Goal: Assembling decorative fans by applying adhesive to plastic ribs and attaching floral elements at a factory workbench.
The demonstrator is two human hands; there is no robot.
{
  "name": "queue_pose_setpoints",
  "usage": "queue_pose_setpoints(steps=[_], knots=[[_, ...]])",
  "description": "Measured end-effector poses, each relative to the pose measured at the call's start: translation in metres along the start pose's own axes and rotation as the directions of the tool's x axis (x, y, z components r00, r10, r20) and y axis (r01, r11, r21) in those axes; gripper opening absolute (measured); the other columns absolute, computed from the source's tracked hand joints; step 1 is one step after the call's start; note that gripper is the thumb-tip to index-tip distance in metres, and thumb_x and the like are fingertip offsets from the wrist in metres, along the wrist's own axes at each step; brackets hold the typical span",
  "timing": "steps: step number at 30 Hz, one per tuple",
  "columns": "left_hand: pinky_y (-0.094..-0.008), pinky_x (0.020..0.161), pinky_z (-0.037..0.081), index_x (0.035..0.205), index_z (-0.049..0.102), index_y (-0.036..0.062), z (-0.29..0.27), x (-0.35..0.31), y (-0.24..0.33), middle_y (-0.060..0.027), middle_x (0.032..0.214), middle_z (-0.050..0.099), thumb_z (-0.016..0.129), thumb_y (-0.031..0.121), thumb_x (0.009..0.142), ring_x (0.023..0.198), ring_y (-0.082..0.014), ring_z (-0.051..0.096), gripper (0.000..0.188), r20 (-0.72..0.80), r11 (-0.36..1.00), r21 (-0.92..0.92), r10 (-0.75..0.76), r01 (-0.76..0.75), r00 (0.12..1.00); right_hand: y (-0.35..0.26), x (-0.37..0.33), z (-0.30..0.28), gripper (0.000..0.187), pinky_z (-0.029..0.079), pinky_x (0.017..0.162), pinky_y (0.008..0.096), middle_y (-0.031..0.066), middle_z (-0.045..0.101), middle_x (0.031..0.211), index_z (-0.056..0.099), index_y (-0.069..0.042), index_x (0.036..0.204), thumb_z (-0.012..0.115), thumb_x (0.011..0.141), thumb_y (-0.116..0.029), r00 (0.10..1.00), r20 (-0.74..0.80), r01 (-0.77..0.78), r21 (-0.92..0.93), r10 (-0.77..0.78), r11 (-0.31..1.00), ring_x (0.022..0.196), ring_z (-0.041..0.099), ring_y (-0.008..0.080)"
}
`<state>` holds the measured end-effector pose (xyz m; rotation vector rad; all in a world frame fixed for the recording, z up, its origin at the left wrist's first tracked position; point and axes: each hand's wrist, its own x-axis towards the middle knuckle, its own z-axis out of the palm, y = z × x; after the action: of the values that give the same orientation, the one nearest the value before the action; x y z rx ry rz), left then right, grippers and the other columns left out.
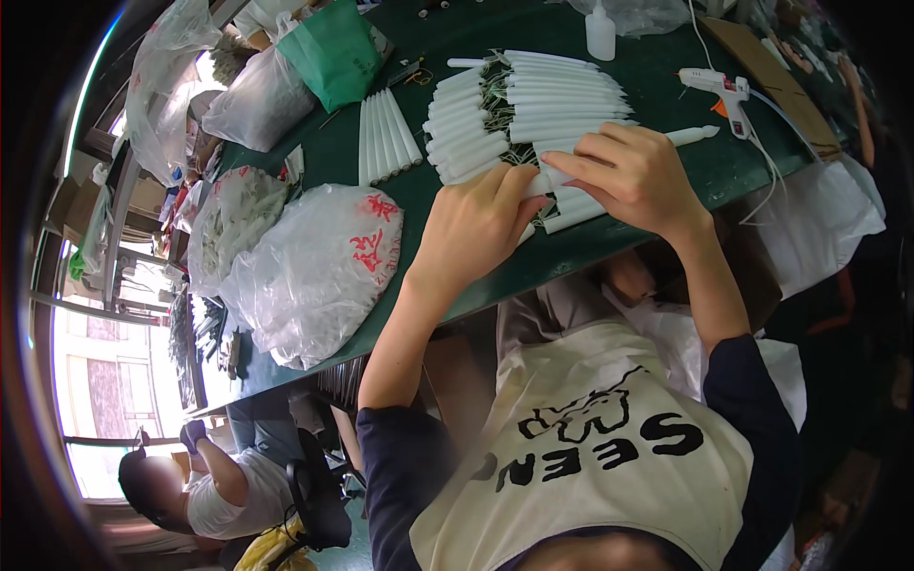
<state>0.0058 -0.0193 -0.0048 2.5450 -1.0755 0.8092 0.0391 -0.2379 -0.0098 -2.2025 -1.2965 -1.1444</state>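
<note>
Over the near edge of the green table, my left hand (481, 217) and my right hand (630, 179) meet with bent fingers on a white candle-shaped tube (693, 136). Its pointed, flame-like tip sticks out to the right beyond my right hand. Both hands grip its other end, where my fingers cover the joint between them. Just beyond my hands lie two rows of similar white tubes (562, 95), with thin greenish wires (495, 100) running between the rows.
Several loose white tubes (388, 138) lie left of the rows. Bulging clear plastic bags (314, 271) and a green bag (333, 52) fill the left side. A glue gun (728, 95), its cord and a white bottle (600, 33) are at right. Another person (233, 485) sits lower left.
</note>
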Motion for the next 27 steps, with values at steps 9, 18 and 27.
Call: queue_pose_setpoints(steps=[9,18,27], knots=[[-0.0349,0.051,0.045,0.103,0.058,0.0062,0.000,-0.001,0.001,-0.0053,0.074,0.054,0.066,0.024,0.087,0.061,-0.0233,0.059,0.025,-0.026,0.999,-0.012,0.045,-0.046,0.999,-0.004,0.002,-0.002,0.031,0.043,0.053,0.0299,-0.0026,0.054,0.072,0.071,-0.013,0.099,0.075,0.069,-0.017,0.999,0.014,0.039,-0.016,-0.039,0.999,0.065,0.053,0.0160],[-0.0347,0.049,0.042,0.101,0.058,0.0037,0.009,-0.011,0.014,-0.0048,0.073,0.054,0.064,0.018,0.085,0.058,-0.0217,0.057,0.023,-0.062,0.999,-0.044,0.002,-0.004,0.998,-0.017,-0.006,-0.003,0.029,0.042,0.049,0.0300,-0.0009,0.054,0.072,0.066,-0.009,0.096,0.073,0.070,-0.019,0.998,0.066,-0.001,-0.008,0.002,1.000,0.059,0.054,0.0170],[-0.0364,0.045,0.042,0.095,0.055,0.0031,0.012,-0.025,0.032,-0.0078,0.070,0.053,0.065,0.017,0.083,0.053,-0.0250,0.057,0.021,-0.055,0.994,-0.099,-0.047,0.042,0.997,-0.034,-0.015,-0.015,0.027,0.040,0.047,0.0342,0.0013,0.054,0.073,0.065,-0.008,0.096,0.069,0.070,-0.014,0.977,0.208,-0.060,0.042,0.050,0.997,0.058,0.054,0.0201]])
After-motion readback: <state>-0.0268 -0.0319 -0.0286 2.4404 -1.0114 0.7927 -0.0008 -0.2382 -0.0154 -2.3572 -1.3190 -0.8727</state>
